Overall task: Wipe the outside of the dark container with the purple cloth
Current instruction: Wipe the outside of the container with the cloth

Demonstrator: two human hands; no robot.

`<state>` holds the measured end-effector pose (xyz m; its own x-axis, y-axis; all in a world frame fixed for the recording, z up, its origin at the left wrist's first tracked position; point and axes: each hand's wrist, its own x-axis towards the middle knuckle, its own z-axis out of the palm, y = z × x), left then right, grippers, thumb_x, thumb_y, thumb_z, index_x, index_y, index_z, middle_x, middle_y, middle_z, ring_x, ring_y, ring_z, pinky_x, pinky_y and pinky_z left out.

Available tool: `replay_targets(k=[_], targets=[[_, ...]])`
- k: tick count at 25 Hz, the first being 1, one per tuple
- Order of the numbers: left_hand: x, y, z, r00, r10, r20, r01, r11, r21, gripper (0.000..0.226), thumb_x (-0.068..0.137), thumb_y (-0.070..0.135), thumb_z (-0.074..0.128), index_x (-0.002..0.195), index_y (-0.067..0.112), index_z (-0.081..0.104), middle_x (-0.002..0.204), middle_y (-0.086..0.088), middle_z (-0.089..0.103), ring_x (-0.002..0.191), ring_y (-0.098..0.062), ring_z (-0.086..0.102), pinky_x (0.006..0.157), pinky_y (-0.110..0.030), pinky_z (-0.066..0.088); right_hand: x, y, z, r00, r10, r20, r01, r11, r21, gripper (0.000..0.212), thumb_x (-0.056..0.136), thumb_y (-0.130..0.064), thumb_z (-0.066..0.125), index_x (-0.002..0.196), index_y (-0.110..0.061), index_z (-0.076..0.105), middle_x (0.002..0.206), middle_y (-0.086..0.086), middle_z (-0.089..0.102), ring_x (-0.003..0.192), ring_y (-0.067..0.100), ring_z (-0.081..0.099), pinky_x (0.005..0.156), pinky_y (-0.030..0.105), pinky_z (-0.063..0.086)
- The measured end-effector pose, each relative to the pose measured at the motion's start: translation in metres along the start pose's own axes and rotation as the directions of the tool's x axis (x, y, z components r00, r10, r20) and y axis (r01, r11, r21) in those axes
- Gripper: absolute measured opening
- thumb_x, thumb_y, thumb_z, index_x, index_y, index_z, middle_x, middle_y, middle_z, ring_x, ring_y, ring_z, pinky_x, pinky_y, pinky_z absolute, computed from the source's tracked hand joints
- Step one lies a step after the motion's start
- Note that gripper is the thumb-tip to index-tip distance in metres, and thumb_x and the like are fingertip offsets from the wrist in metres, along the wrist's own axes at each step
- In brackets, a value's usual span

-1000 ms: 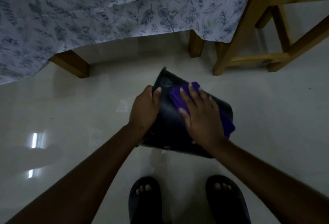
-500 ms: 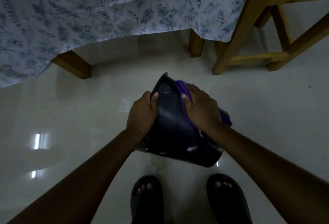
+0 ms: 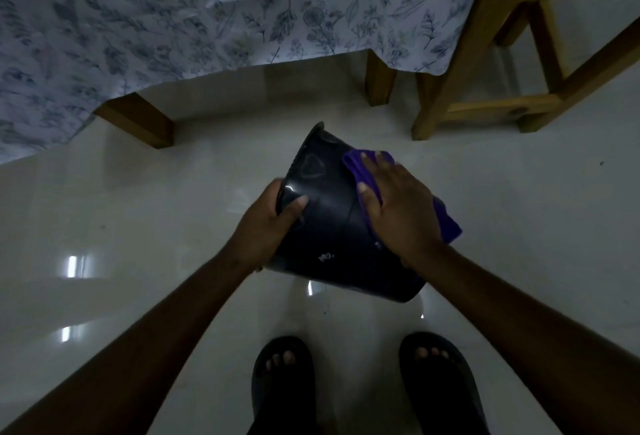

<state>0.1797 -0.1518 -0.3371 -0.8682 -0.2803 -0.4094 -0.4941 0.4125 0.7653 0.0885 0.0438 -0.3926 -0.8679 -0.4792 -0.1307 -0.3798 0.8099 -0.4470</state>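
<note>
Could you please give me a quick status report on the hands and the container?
Left hand grips dark container by its side. Right hand presses purple cloth flat on the outside wall. Container tilted, held above the floor. Nothing in the way.

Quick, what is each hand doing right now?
Left hand: closed on the side of the dark container, steadying it.
Right hand: open and flat, fingers spread, pressing the purple cloth against the container's outside.

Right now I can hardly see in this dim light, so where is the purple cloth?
In the head view, right of centre: the purple cloth lies pressed under the right hand against the upper right side of the dark container, which the left hand steadies.
</note>
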Motion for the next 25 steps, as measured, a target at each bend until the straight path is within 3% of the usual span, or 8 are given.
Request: replay_targets(k=[2,4,7,9,11,15,20,25], targets=[[-0.010,-0.008,0.004,0.995,0.021,-0.095,-0.011,0.995,0.102,0.021,0.097,0.038,0.046,0.108,0.021,0.051,0.103,0.003,0.063,0.093,-0.018,0.063,0.067,-0.020,0.047,0.012,0.005,0.001,0.996,0.093,-0.005,-0.093,0.994,0.064,0.057,0.099,-0.049,0.023,0.150,-0.024,0.024,0.155,0.006,0.035,0.139,0.027,0.038,0.113,0.047,0.032],[0.004,-0.001,0.007,0.983,0.024,-0.184,0.006,0.987,0.160,0.026,0.097,0.042,0.044,0.101,0.018,0.052,0.093,0.001,0.063,0.083,-0.019,0.061,0.064,-0.029,0.048,-0.012,-0.005,0.009,0.993,0.112,-0.022,-0.112,0.994,-0.014,0.058,0.099,-0.047,0.023,0.152,-0.024,0.016,0.158,0.007,0.027,0.142,0.031,0.030,0.114,0.051,0.029],[0.025,0.019,0.010,0.983,0.067,-0.172,-0.028,0.975,0.219,0.028,0.098,0.041,0.041,0.088,0.017,0.049,0.075,0.006,0.057,0.067,-0.013,0.056,0.055,-0.026,0.041,-0.070,-0.020,0.018,0.997,-0.073,-0.004,0.071,0.979,-0.189,0.062,0.097,-0.047,0.028,0.153,-0.027,0.011,0.162,0.004,0.013,0.148,0.032,0.009,0.116,0.053,0.019],[0.025,0.019,0.016,0.983,0.102,-0.151,-0.069,0.976,0.209,0.025,0.099,0.039,0.039,0.091,0.017,0.049,0.078,0.006,0.058,0.067,-0.008,0.055,0.054,-0.019,0.038,-0.068,-0.013,0.017,0.988,-0.153,0.007,0.152,0.966,-0.211,0.062,0.096,-0.049,0.029,0.152,-0.028,0.014,0.162,0.003,0.014,0.148,0.031,0.009,0.115,0.053,0.019],[0.021,0.017,0.018,0.984,0.100,-0.146,-0.076,0.984,0.162,0.026,0.100,0.038,0.038,0.098,0.014,0.049,0.087,0.003,0.059,0.072,-0.008,0.056,0.057,-0.013,0.041,-0.034,-0.008,0.007,0.995,-0.094,-0.013,0.091,0.981,-0.172,0.058,0.098,-0.048,0.026,0.152,-0.028,0.015,0.162,0.002,0.017,0.147,0.029,0.016,0.114,0.051,0.019],[0.027,0.022,0.020,0.982,0.067,-0.178,-0.036,0.984,0.172,0.033,0.100,0.040,0.037,0.100,0.009,0.050,0.093,-0.005,0.062,0.081,-0.022,0.061,0.066,-0.029,0.046,-0.005,0.000,-0.003,0.999,0.028,-0.022,-0.029,0.998,-0.052,0.057,0.099,-0.048,0.021,0.151,-0.028,0.013,0.161,0.002,0.019,0.146,0.028,0.022,0.114,0.053,0.027],[0.024,0.017,0.022,0.978,0.082,-0.193,-0.041,0.977,0.207,0.026,0.100,0.038,0.037,0.091,0.015,0.045,0.087,-0.001,0.059,0.074,-0.017,0.056,0.053,-0.014,0.035,-0.085,-0.016,0.025,0.974,-0.227,-0.010,0.218,0.945,-0.242,0.059,0.094,-0.044,0.030,0.150,-0.033,0.016,0.161,0.002,0.016,0.147,0.033,0.011,0.114,0.053,0.017],[0.013,0.012,0.026,0.978,0.053,-0.199,-0.021,0.987,0.157,0.031,0.101,0.039,0.034,0.099,0.011,0.048,0.093,-0.004,0.063,0.076,-0.018,0.060,0.056,-0.019,0.041,-0.015,-0.013,-0.003,0.995,0.074,-0.071,-0.078,0.995,-0.060,0.054,0.099,-0.046,0.023,0.150,-0.028,0.021,0.159,0.003,0.024,0.145,0.031,0.024,0.114,0.050,0.023]])
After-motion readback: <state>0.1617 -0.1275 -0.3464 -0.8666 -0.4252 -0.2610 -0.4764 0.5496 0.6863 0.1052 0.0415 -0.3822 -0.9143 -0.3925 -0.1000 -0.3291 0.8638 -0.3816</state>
